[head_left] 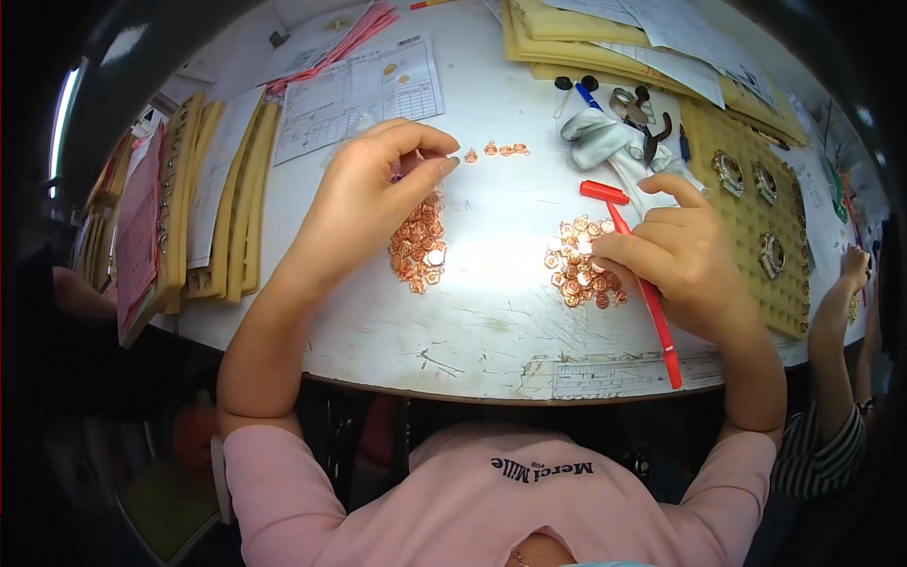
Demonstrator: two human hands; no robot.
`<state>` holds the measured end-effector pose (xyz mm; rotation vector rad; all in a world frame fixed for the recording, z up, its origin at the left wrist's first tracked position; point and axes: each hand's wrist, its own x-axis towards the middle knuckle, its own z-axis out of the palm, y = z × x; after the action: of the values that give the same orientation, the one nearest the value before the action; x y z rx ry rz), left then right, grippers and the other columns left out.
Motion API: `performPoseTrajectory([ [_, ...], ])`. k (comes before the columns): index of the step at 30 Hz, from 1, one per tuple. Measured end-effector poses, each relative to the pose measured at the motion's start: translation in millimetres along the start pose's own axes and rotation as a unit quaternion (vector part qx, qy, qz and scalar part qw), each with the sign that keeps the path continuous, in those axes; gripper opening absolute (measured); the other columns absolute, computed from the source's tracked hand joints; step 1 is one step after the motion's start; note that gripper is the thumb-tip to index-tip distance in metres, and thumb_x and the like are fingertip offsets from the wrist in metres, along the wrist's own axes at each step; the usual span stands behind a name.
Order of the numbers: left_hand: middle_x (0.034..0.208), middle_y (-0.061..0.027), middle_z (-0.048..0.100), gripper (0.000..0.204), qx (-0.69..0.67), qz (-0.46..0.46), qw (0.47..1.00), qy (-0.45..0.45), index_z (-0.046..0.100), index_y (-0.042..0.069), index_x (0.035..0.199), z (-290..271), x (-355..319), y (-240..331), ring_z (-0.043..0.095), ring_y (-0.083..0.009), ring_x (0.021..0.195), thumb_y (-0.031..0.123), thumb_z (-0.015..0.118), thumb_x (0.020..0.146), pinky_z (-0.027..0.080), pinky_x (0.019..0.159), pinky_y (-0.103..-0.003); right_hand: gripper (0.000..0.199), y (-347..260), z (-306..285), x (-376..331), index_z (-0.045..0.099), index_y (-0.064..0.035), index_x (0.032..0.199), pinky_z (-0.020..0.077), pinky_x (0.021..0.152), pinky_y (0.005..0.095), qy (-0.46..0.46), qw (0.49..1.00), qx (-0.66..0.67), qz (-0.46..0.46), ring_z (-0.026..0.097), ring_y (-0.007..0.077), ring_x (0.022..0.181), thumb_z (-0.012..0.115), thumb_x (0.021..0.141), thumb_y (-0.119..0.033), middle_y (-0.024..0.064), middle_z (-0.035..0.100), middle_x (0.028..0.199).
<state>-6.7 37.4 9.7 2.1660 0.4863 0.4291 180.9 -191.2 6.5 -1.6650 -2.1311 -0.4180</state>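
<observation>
My left hand point(383, 184) has its thumb and index finger pinched together above the left pile of copper-coloured small round pieces point(418, 248). Whatever is between those fingertips is too small to make out. Just right of them, a short row of similar pieces point(505, 149) lies on the white table. Over the right pile of copper-coloured pieces point(573, 269), my right hand point(671, 255) has its thumb and a curled finger at the pieces, the index finger raised; what they grip is hidden. A red pen point(656, 321) passes under this hand, its red cap point(604, 192) crosswise at the far end.
Yellow foam trays point(227, 203) stand at the left, near a printed sheet point(364, 90). Pliers point(656, 142), a blue pen and a grey-white cloth point(605, 142) lie at the far right. Beside them, a yellow grid tray point(746, 227) holds metal pieces. Another person's arm point(831, 321) shows at far right.
</observation>
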Motion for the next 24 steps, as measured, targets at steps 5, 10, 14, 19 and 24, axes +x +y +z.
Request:
performPoseTrajectory([
  [5, 0.088, -0.0079, 0.06, 0.014, 0.211, 0.112, 0.971, -0.012, 0.07, -0.002, 0.094, -4, -1, -15, 0.057, -0.0188, 0.082, 0.006, 0.072, 0.084, 0.046, 0.072, -0.028, 0.014, 1, 3, -1, 0.069, -0.0084, 0.09, 0.0525, 0.087, 0.0445, 0.0, 1.0, -0.013, -0.008, 0.057, 0.0186, 0.057, 0.07, 0.077, -0.012, 0.0016, 0.052, 0.059],
  [10, 0.089, -0.0101, 0.062, 0.016, 0.261, 0.118, 0.958, -0.006, 0.071, 0.003, 0.09, -3, -3, -14, 0.058, -0.0301, 0.09, 0.015, 0.075, 0.079, 0.044, 0.084, -0.041, 0.017, 0, 6, -1, 0.068, -0.0059, 0.094, 0.0518, 0.085, 0.0446, 0.014, 0.999, 0.003, -0.03, 0.055, 0.0188, 0.055, 0.073, 0.078, -0.01, 0.0023, 0.054, 0.06],
  [14, 0.087, -0.0127, 0.061, 0.012, 0.254, 0.124, 0.959, -0.027, 0.069, 0.002, 0.084, -4, -4, -11, 0.058, -0.032, 0.09, 0.012, 0.073, 0.079, 0.046, 0.082, -0.041, 0.016, -2, 4, -1, 0.07, -0.0089, 0.092, 0.0514, 0.089, 0.0431, 0.001, 1.0, 0.007, -0.014, 0.059, 0.0188, 0.059, 0.069, 0.077, -0.011, 0.0014, 0.056, 0.062],
  [19, 0.085, -0.0141, 0.059, 0.011, 0.284, 0.148, 0.945, -0.059, 0.062, -0.001, 0.077, 1, -8, 1, 0.057, -0.0331, 0.087, 0.006, 0.069, 0.081, 0.046, 0.079, -0.041, 0.018, 0, 6, -1, 0.068, -0.0099, 0.093, 0.0509, 0.091, 0.0431, 0.008, 1.0, 0.008, -0.016, 0.059, 0.0183, 0.061, 0.068, 0.075, -0.012, 0.0003, 0.055, 0.062],
  [24, 0.086, -0.0124, 0.054, 0.012, 0.209, 0.139, 0.967, -0.048, 0.057, -0.001, 0.086, 6, -15, 2, 0.053, -0.0298, 0.084, 0.007, 0.065, 0.088, 0.043, 0.076, -0.038, 0.016, 0, 9, 0, 0.067, -0.009, 0.091, 0.0509, 0.089, 0.0422, 0.023, 0.999, 0.016, -0.026, 0.059, 0.0194, 0.061, 0.068, 0.076, -0.011, 0.0012, 0.054, 0.061],
])
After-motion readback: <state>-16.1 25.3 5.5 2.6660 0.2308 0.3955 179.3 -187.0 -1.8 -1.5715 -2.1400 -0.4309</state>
